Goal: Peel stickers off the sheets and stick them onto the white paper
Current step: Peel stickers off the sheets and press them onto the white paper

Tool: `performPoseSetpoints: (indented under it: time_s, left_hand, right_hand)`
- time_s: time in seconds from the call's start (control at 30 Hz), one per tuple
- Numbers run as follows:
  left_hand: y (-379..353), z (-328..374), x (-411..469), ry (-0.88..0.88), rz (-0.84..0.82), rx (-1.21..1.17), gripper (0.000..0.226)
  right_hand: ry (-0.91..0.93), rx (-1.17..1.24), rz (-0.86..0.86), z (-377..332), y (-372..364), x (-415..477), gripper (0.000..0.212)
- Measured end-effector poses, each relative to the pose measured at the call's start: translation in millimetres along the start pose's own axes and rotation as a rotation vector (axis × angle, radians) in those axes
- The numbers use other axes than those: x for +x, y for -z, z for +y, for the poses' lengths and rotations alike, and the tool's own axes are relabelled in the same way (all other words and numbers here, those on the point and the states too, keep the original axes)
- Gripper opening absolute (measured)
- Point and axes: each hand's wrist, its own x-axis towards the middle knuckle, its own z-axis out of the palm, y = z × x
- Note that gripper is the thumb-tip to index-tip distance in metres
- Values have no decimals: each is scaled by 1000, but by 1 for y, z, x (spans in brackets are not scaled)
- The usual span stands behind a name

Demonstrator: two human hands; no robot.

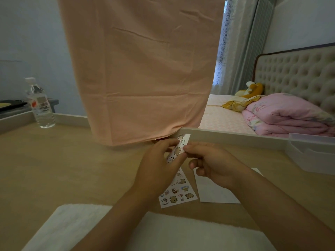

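Observation:
A narrow sticker strip (179,148) with small cartoon animals is held up above the wooden table. My left hand (159,163) grips its lower half from the left. My right hand (208,160) pinches the strip's right edge with thumb and forefinger at mid-height. Below the hands a larger sticker sheet (178,193) with several animal stickers lies flat on the table, partly hidden by my left hand. To its right lies the white paper (213,192), largely covered by my right wrist; no stickers are visible on its exposed part.
A pink cloth (145,78) hangs down to the table's far edge just behind the hands. A water bottle (40,105) stands at far left. A clear plastic box (311,151) sits at right. A white towel (172,232) lies at the near edge.

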Motion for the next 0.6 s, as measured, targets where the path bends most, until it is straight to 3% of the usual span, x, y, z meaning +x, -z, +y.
performPoseSetpoints:
  time_s: [0.2,0.27,0.33,0.47,0.6]
  left_hand:
    - [2,-2,1,-145,122,159,47]
    - [3,4,0,-256,265,209,35]
    - [3,16,-4,-253,269,128,13]
    - [-7,34,-13,274,-125,-232,30]
    - [-16,29,-13,539,-2,-590,20]
  right_hand:
    - [0,-2,151,-1,1,2,21]
    - [-20,29,202,1,0,2,17]
    - [-38,87,249,2,-1,3,14]
    - [-64,259,283,2,-3,6,17]
    - [-78,277,248,8,-10,5,18]
